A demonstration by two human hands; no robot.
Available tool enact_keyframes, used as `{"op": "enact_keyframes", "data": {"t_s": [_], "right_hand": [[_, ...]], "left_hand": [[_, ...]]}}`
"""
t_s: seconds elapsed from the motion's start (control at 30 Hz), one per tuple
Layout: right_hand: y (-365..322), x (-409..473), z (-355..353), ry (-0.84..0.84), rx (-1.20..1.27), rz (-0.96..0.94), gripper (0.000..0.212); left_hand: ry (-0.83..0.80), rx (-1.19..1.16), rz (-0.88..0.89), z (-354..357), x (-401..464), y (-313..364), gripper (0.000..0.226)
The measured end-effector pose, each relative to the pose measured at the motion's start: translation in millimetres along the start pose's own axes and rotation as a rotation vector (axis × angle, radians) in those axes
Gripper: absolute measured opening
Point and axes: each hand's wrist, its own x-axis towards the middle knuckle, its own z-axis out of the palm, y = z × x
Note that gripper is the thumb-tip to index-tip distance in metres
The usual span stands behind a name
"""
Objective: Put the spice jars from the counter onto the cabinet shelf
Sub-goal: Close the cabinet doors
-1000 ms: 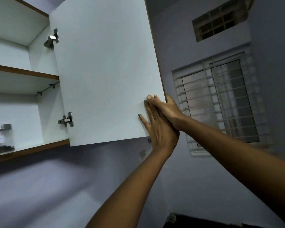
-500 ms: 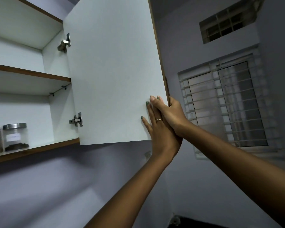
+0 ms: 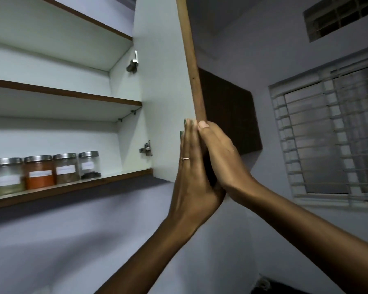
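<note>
- 4 spice jars [image 3: 45, 171] with metal lids stand in 1 row on the bottom cabinet shelf [image 3: 106, 181], toward its left end; the rightmost jar sits well short of the shelf's right end. A 5th object at the far left edge of the view is too cut off to identify.
- The upper shelf [image 3: 83, 96] carries nothing in the visible part.
- The worktop is not in view, so it cannot be confirmed whether any jar is left on it.
- The cabinet door [image 3: 164, 102] stands partly open and is seen almost edge-on, hung on 2 hinges [image 3: 146, 148] at the cabinet's right side.
- The left hand [image 3: 191, 166] lies flat against the white inner face of the door near its lower free corner. Grip state: wide, fingers straight, holding nothing.
- The right hand [image 3: 223, 158] lies on the opposite, dark outer face at the same corner, thumb up along the door edge. Grip state: wide, fingers extended, pressing rather than clasping.
- Judged step: placement appears complete or close to it, and the door is being handled between both palms, probably for closing.
- Next move, as a judgement: swing the door toward the cabinet front. Withdraw the left hand from the inner face before the door meets the shelf edges, to avoid a pinch. Let the right hand finish the push.
</note>
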Motion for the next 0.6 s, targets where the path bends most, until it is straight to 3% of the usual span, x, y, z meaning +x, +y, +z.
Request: {"op": "enact_keyframes", "data": {"t_s": [0.1, 0.23, 0.43, 0.6], "right_hand": [[0, -13, 28, -0.108, 0.015, -0.05, 0.049], [0, -24, 84, -0.241, 0.112, -0.068, 0.05], [6, -33, 161, -0.242, -0.049, -0.206, 0.052], [12, -39, 217, -0.275, -0.139, -0.254, 0.06]], "left_hand": [[0.03, -0.031, -0.011, -38, -6, -10, 0.095], [0.009, 0.073, -0.055, -91, -18, -27, 0.1], [-0.071, 0.346, -0.019, -162, -41, -56, 0.096], [-0.129, 0.485, -0.109, -212, -54, -85, 0.097]]}}
